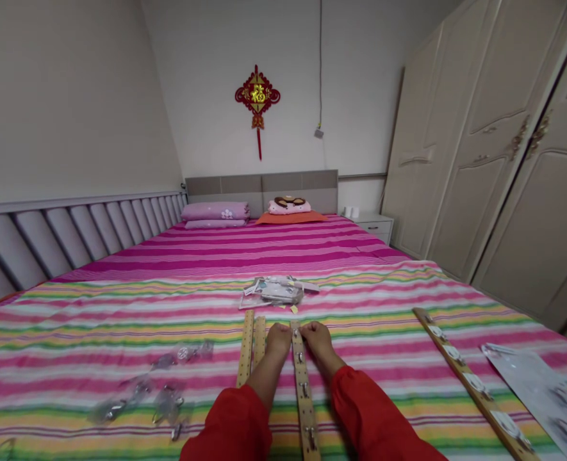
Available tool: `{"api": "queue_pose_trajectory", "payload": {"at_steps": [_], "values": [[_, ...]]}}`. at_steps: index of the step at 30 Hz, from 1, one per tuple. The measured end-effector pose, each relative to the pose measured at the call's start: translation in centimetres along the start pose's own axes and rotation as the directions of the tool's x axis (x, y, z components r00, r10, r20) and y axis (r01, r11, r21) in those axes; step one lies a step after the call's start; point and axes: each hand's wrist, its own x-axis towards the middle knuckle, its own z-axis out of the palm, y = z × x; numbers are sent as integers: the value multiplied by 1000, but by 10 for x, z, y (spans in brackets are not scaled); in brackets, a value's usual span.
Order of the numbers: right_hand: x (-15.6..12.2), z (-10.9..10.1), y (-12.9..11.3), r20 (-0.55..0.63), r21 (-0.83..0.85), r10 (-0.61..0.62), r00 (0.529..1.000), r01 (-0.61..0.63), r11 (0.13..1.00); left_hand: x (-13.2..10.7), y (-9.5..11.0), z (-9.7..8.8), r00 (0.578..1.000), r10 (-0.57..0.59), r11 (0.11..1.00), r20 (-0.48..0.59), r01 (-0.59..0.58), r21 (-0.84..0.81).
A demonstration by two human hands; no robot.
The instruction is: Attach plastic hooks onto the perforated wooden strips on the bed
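Observation:
A narrow wooden strip (pixel 306 410) with holes and several small metal hooks runs away from me on the striped cloth, between my forearms. At its far end, my left hand (pixel 279 339) pinches its left edge, and the closed fingers of my right hand (pixel 318 339) meet the right edge. Between the fingertips sits a small metal hook (pixel 295 332). Just left of my left hand lie two bare perforated wooden strips, a longer one (pixel 246 346) and a shorter one (pixel 259 336). My fingers partly cover the far end of the hooked strip.
Clear-wrapped metal pieces (pixel 168 390) are scattered at left. Plastic packets (pixel 276 291) lie beyond my hands. On the right are a wooden strip with white-based hooks (pixel 473 384) and a plastic bag (pixel 535 384). The bed has a side rail (pixel 81 234); a wardrobe (pixel 485 141) stands at right.

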Motion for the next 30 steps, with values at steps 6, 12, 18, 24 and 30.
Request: {"api": "queue_pose_trajectory", "payload": {"at_steps": [6, 12, 18, 24, 30], "values": [[-1, -1, 3, -64, -4, 25, 998, -26, 1000, -1, -1, 4, 1000, -25, 999, 4, 25, 38], [-7, 0, -5, -43, 85, 89, 995, -85, 993, -9, 7, 2, 999, -45, 998, 31, 43, 35], [-39, -23, -34, 26, 257, 125, 992, -127, 958, -45, 37, -33, 996, 13, 998, 88, -8, -58], [-136, -76, -52, 32, 309, 151, 988, -153, 938, -154, 36, -93, 982, 183, 927, 36, -160, -340], [-272, -106, -20, -32, 387, 216, 976, -187, 903, -289, -50, -99, 953, 281, 911, -115, -302, -280]]}}
